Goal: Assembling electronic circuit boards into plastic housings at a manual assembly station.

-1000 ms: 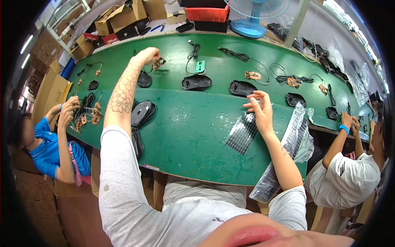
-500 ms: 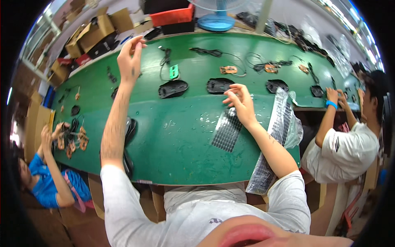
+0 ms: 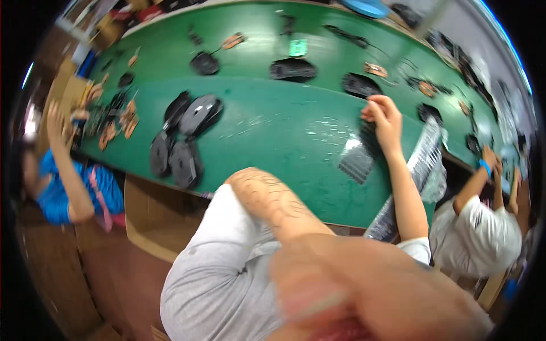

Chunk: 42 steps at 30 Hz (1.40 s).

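Note:
My right hand (image 3: 387, 122) is over the table, thumb and fingertips pinched together; whatever they hold, if anything, is too small to make out. Just below it lies a clear sheet of small black round pads (image 3: 357, 162), partly covered by the hand. A black computer mouse shell (image 3: 359, 84) rests just beyond the fingertips. My left arm is bent sharply back toward me. My left hand (image 3: 369, 273) is close to the camera and smeared by motion, so its fingers cannot be read. Several black mouse shells (image 3: 199, 115) lie grouped at the left near the front edge.
Across the green table (image 3: 256, 136), another shell (image 3: 293, 69), a green circuit board (image 3: 298, 48) and orange boards (image 3: 375, 69) with cables form a row. A plastic-wrapped pack (image 3: 418, 156) lies at right. Co-workers sit at left (image 3: 74, 187) and right (image 3: 483, 233); a cardboard box (image 3: 159, 216) stands below the front edge.
My left hand has come back from over the far left of the table to close before the camera. The view has swung left and down. My right hand's fingers have drawn together.

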Motion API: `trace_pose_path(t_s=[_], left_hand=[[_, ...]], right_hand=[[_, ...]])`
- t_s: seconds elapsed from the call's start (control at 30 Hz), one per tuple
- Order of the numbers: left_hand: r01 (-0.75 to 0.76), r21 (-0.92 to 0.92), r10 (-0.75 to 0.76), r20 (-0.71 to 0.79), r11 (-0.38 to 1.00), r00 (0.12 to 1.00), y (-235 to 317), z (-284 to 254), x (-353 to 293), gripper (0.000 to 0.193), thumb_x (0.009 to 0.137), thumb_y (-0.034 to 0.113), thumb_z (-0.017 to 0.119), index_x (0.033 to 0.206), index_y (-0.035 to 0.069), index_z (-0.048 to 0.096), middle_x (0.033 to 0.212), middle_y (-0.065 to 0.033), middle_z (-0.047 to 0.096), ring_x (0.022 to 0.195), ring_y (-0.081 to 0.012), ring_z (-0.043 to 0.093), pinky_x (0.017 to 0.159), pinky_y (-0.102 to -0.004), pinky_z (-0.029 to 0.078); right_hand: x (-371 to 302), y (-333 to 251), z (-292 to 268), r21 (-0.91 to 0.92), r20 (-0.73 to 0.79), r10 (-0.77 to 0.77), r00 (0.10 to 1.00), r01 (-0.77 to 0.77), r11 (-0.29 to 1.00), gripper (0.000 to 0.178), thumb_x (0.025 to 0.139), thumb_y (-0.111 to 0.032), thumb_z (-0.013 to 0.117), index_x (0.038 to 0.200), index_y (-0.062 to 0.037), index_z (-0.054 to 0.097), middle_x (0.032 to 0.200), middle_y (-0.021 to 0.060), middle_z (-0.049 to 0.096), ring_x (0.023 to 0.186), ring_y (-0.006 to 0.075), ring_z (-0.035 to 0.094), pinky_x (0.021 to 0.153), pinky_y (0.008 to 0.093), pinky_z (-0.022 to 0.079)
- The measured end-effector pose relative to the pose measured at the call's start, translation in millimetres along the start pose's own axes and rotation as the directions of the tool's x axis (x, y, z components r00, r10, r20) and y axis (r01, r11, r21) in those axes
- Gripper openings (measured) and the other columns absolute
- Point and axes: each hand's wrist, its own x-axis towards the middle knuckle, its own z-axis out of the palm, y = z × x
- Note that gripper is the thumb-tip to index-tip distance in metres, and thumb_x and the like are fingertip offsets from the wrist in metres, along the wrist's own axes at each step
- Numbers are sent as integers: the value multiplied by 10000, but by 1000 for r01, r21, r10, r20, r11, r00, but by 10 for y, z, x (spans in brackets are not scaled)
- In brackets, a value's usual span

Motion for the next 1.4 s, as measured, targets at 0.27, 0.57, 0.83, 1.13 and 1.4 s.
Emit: trace_pose_path(t_s=[0.27,0.57,0.83,1.13,1.4], left_hand=[[-13,303,-5,58,953,998,15,146,-218,303,936,322,527,1010,41,613,976,-165,635,800,-313,622,730,-370,519],[382,817,-246,-514,-432,822,827,-774,-922,623,864,573,556,1370,214,507,1405,-156,471,1293,-353,426,1064,-509,319],[695,136,206,-899,-707,386,1307,-1807,-2309,766,833,661,555,1457,237,424,1507,-206,343,1423,-432,229,1095,-709,82],[790,202,202,-904,-578,378,1890,-2727,-2443,749,828,675,545,1398,194,486,1434,-104,475,1348,-296,400,1092,-661,161],[673,-79,329,-910,-735,253,1667,-2148,-2462,832,822,695,524,1488,225,354,1540,-175,306,1407,-409,270,1051,-687,198]], right_hand=[[1,71,-22,-69,59,-58,997,62,996,152,958,-123,550,1061,-30,610,762,53,648,678,128,608,637,205,466],[-14,57,-31,-47,52,-70,996,73,996,145,965,-129,547,1063,-41,608,760,49,641,678,124,600,646,202,453],[-67,75,0,-49,81,-69,994,73,996,140,962,-128,548,1053,-37,604,757,46,632,686,128,604,655,216,459],[-106,69,55,-48,88,-82,993,87,995,144,960,-125,545,1050,-33,608,757,47,632,687,125,607,657,212,462],[-88,174,-41,-50,12,-77,997,77,996,149,943,-124,559,1039,-31,625,786,53,651,703,120,610,674,212,472]])
